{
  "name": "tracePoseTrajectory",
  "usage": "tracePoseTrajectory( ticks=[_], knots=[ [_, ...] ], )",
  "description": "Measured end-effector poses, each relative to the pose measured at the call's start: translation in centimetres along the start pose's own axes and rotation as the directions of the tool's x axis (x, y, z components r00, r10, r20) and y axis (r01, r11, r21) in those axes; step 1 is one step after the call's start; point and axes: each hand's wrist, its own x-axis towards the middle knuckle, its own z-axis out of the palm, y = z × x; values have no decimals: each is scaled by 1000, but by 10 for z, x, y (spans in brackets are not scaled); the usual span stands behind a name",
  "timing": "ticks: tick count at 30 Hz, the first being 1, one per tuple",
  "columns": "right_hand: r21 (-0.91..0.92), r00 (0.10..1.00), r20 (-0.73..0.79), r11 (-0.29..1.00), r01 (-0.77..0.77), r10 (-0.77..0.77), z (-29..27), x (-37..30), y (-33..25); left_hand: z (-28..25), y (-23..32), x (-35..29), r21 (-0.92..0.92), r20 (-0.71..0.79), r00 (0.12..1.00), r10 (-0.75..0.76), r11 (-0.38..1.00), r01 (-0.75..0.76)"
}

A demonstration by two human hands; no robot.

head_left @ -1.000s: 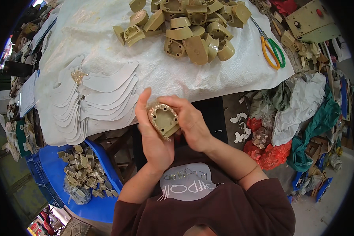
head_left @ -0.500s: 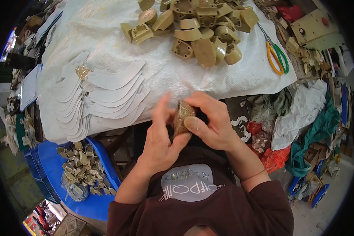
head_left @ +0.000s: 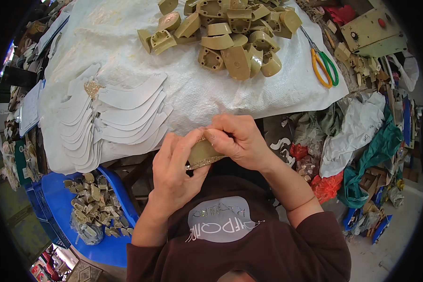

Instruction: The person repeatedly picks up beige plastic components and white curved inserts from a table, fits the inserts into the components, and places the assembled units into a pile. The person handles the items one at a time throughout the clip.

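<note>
Between my two hands, in front of my chest at the table's near edge, is an olive shoe heel (head_left: 203, 153) with gold glitter covering along its lower edge. My left hand (head_left: 175, 165) wraps around its left side, fingers over the top and thumb beneath. With thumb and forefinger, my right hand (head_left: 239, 142) pinches at its upper right edge; the fingers hide that part. Left of the hands lie fanned stacks of curved white cut pieces (head_left: 132, 116), with a small gold glitter piece (head_left: 93, 88) on top. Beyond the hands is a heap of bare olive heels (head_left: 236, 62).
Scissors (head_left: 325, 74) with orange and green handles lie at the right of the white-covered table (head_left: 192, 98). Glitter-covered heels (head_left: 98, 199) fill part of a blue plastic seat (head_left: 105, 249) at lower left. Plastic bags (head_left: 352, 136) and scraps crowd the right side.
The heel has been turned, so its bare olive face now shows instead of the glitter side. My left hand has closed around it, and my right fingers have moved to its upper edge.
</note>
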Motion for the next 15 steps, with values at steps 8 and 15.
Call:
tracePoseTrajectory(
  ticks=[8, 15],
  knots=[
    [529, 972, 158, 816, -233, 175, -3, -14, 20, 17, -6, -4, 95, -196, 979, 64, 994, -46],
    [193, 955, -292, 981, 4, 53, 30, -12, 16, 35, -5, -1, 307, -291, 950, 113, 951, -20]
  ],
)
